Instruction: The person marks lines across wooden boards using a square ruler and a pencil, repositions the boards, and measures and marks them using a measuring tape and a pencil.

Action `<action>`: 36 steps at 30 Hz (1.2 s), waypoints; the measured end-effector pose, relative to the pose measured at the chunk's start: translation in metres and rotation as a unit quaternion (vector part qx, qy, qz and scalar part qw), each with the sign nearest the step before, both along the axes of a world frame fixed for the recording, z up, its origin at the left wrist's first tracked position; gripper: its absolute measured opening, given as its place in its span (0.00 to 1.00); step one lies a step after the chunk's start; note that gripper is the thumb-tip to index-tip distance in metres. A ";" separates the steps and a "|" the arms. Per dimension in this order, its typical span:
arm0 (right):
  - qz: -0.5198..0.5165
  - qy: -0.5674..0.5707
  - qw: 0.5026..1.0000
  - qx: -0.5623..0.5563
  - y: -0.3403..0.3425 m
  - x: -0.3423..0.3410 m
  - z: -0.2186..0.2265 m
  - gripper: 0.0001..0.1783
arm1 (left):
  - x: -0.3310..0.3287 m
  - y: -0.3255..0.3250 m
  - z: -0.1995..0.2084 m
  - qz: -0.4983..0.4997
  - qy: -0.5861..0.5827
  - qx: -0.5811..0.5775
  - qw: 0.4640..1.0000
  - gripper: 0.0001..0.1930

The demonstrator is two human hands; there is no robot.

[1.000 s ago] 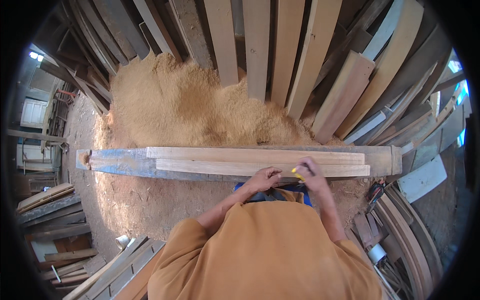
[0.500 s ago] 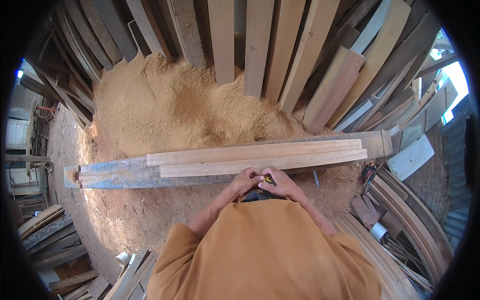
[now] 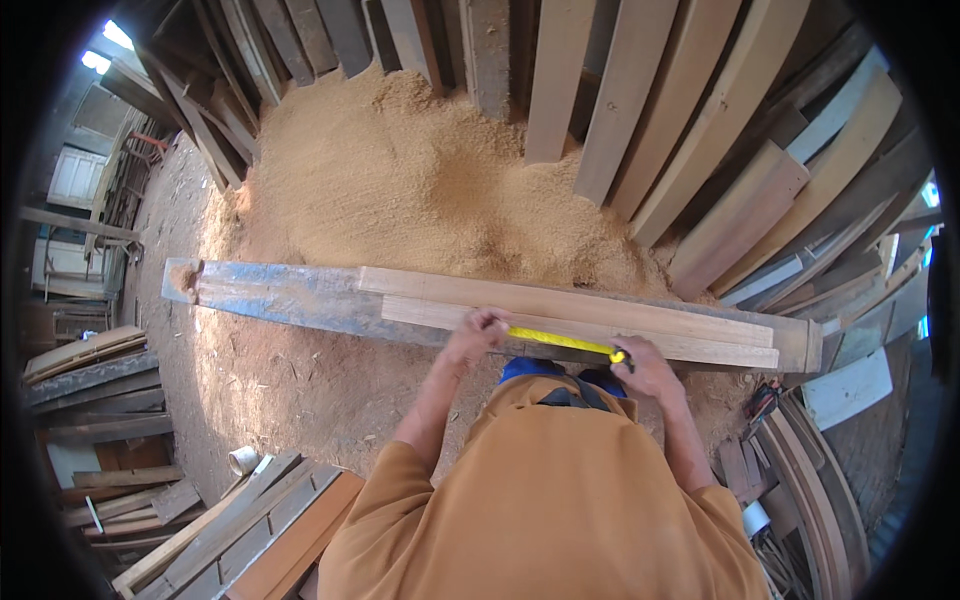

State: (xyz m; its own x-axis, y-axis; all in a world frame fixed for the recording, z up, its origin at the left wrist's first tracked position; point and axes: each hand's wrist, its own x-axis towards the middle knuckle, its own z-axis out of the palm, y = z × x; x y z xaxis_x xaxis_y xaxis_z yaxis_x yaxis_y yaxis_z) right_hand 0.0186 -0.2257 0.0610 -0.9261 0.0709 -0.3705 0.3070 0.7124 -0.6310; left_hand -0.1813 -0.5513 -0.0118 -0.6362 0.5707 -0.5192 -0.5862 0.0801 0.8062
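Note:
Stretched between my two hands is the yellow blade of a tape measure. My right hand is closed round its black and yellow case. The fingers of my left hand pinch the blade's free end. The blade runs along the near edge of a pale wooden board. A second pale board lies just beyond it, side by side. Both boards rest on a long, worn bench plank with blue-stained patches.
Behind the bench spreads a big heap of sawdust, with tall planks leaning above it. Stacked timber lies at lower left, and long curved-looking boards at lower right. A white cup-like container stands near the left stack.
My hands were together at the tape measure; now they are apart, with the yellow blade drawn out between them. The view has shifted and turned slightly.

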 end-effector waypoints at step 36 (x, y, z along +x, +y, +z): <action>-0.025 0.096 0.984 0.147 -0.011 -0.066 -0.046 0.18 | -0.135 -0.132 -0.014 -0.050 0.546 -0.411 0.728 0.09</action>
